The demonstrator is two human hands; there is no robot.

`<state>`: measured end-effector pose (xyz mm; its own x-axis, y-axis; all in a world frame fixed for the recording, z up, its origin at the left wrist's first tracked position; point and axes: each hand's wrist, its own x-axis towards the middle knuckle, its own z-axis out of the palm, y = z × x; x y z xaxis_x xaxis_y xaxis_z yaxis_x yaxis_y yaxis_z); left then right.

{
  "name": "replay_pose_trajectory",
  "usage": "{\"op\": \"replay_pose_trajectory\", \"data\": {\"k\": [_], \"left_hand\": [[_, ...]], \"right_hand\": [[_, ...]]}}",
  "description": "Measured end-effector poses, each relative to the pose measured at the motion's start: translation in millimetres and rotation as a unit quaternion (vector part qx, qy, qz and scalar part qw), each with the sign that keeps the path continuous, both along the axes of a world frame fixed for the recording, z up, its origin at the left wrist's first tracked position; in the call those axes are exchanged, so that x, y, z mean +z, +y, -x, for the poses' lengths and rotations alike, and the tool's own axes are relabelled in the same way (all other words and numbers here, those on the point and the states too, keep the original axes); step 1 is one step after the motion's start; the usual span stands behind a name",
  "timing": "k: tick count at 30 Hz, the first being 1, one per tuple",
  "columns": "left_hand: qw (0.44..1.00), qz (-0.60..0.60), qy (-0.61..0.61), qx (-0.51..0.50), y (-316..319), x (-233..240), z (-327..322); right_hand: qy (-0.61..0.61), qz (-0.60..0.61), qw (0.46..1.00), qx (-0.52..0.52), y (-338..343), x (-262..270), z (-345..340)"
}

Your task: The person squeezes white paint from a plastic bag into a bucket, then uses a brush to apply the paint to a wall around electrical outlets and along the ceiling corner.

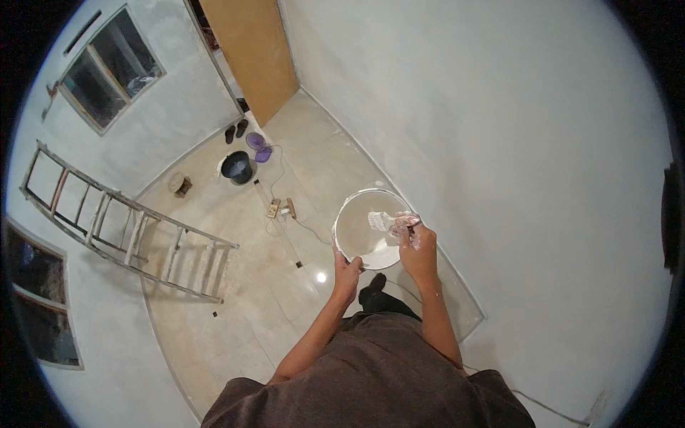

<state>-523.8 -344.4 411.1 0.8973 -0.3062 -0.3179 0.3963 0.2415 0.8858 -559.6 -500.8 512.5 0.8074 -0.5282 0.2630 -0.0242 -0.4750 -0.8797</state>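
My left hand grips the near left rim of a white plastic bucket, which I hold in front of my body. Pale liquid, seemingly paint, shows inside it, and white smears coat its rim. In my right hand is a paintbrush, held by its handle over the bucket's right side. The bristles are caked white and point left above the opening. White paint also marks the brush handle and my right fingers. Whether the bristles touch the liquid is hard to tell.
A paint-spattered ladder leans at the left. On the tiled floor are a black bucket, a wooden stool, a purple fan, slippers and a power strip with trailing cords. A white wall rises close on my right.
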Motion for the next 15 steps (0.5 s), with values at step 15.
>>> {"op": "replay_pose_trajectory", "data": {"k": [15], "left_hand": [[0.989,-0.005,-0.145,-0.002,-80,4,-138]], "right_hand": [[0.000,0.155,0.973,0.172,-73,-47,-182]]}}
